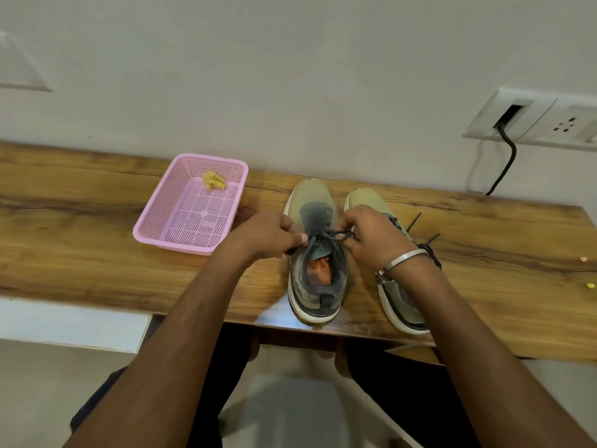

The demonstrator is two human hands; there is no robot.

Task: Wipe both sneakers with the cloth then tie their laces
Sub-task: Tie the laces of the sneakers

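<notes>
In the head view, the dark laces (pixel 332 236) of the left sneaker (pixel 316 253) are pinched between the left hand (pixel 271 234) and the right hand (pixel 371 236). Right of it stands the right sneaker (pixel 400 295); left of it, a crumpled yellow cloth (pixel 213 181) is held in a pink basket (pixel 155 221) on the surface (pixel 80 221).

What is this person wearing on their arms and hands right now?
Both forearms are bare, no sleeves showing, and no gloves on the left hand or right hand. The right wrist carries a plain silver metal bangle. No rings or watch can be seen.
</notes>
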